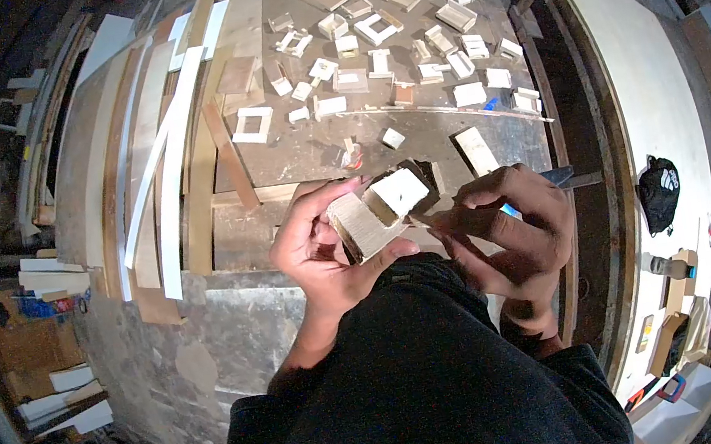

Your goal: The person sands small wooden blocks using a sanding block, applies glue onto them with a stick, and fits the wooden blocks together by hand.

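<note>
My left hand point(319, 236) grips a small wooden block assembly point(365, 228), thumb along its near edge and fingers around its left side. A pale square block forms its upper right part, beside a lower flat face. Close against its right side, my right hand point(513, 224) is closed, fingertips near the wood. A dark grey tool end point(558, 175) sticks out behind the right knuckles, and a bit of blue shows between the fingers. The tool's tip and kind are hidden by the hand. Just beyond the hands lie a small wooden cube point(393, 138) and a pale wooden block point(476, 151).
Several small wooden pieces and frames point(253, 125) lie across the worktable point(324, 150). Long boards and white strips point(178, 173) are stacked at left. A thin wooden stick point(467, 111) crosses the table. On the pale board point(658, 101) at right rests a black pouch point(659, 194).
</note>
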Demonstrator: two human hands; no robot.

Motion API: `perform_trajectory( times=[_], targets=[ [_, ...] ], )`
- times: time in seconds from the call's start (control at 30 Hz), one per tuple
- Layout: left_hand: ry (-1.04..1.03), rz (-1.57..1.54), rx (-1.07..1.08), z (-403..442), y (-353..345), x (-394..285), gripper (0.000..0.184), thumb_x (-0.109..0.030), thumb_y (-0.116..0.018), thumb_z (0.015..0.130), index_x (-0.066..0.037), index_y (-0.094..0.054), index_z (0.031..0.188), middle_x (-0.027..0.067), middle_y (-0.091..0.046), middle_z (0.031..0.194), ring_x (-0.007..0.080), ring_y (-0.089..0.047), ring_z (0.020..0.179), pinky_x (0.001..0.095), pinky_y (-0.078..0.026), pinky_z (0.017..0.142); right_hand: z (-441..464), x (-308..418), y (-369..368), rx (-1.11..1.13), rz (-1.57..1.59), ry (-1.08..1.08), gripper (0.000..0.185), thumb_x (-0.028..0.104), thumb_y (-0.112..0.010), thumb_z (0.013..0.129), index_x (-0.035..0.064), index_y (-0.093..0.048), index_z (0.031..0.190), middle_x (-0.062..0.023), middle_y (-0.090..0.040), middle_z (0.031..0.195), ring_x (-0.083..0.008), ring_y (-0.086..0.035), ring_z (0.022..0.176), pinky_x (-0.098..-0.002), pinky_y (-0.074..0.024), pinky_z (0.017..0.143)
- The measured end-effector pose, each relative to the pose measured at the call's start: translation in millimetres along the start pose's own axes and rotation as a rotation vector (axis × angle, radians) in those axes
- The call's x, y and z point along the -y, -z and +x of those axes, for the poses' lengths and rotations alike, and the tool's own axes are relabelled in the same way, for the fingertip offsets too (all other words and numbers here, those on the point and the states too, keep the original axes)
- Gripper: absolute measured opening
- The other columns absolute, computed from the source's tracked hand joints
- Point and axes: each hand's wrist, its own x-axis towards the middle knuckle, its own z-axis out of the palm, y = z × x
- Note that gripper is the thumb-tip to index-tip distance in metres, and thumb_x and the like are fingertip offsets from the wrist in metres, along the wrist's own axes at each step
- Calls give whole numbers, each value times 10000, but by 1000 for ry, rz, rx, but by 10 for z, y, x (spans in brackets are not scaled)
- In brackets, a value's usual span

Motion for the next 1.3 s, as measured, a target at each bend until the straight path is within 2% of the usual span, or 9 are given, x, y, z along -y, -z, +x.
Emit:
perform_trajectory(
  times=[0.23,0.4,0.57,0.9,1.07,1.17,1.23,1.27,1.3],
  targets=[
    [41,-3,-24,-37,-69,-4,648,-87,-915,647,99,-573,1164,162,-611,1085,213,-646,1010,320,-547,852,-5,24,11,13,34,36,231,162,-811,566,124,-738,782,-24,-640,875,-183,-600,648,-302,-408,543],
    [-10,20,5,4,-66,2,650,-97,-920,640,97,-578,1158,161,-609,1085,208,-648,989,310,-546,832,-47,-23,39,6,-11,36,238,163,-809,562,123,-732,784,-22,-637,875,-183,-595,645,-306,-410,550],
    [-26,58,15,0,-70,-10,651,-95,-922,636,96,-580,1156,157,-604,1088,201,-646,981,299,-545,815,-65,-38,77,27,-64,-32,244,176,-807,568,124,-718,789,-19,-639,877,-187,-582,638,-312,-417,570],
    [-20,43,25,5,-77,-13,673,-87,-926,623,104,-574,1165,168,-606,1085,208,-646,990,315,-555,831,-47,-52,65,-1,29,-9,243,174,-807,578,116,-733,802,-22,-640,875,-175,-586,638,-302,-424,564],
    [-15,63,23,-6,-55,-15,681,-111,-931,622,98,-576,1163,172,-607,1080,212,-644,999,317,-556,828,-93,-112,118,25,-74,-85,246,176,-801,588,108,-747,818,-30,-645,870,-175,-594,647,-297,-437,564],
    [6,7,26,-8,-31,36,695,-125,-931,627,89,-573,1182,157,-623,1090,192,-641,1006,313,-558,828,-124,-72,147,-31,-41,-187,255,173,-790,589,98,-766,831,-50,-644,870,-191,-625,693,-304,-482,613],
    [83,-148,21,-14,25,116,730,-119,-935,613,77,-564,1211,157,-639,1140,176,-642,1019,307,-546,856,-153,-23,165,-94,-9,-289,281,172,-786,588,101,-781,860,-71,-642,871,-221,-651,745,-317,-516,665],
    [83,-148,20,-25,25,111,730,-119,-935,613,77,-564,1211,157,-639,1140,176,-642,1019,307,-546,856,-147,-23,167,-94,-9,-289,281,172,-786,588,101,-781,860,-71,-642,871,-221,-651,745,-317,-516,665],
    [187,-252,-29,-28,14,85,747,-119,-936,605,72,-560,1222,160,-638,1173,176,-637,1040,305,-530,884,-137,-26,168,-89,-13,-227,269,177,-791,586,97,-775,842,-64,-642,869,-218,-648,729,-317,-504,642]
  ],
)
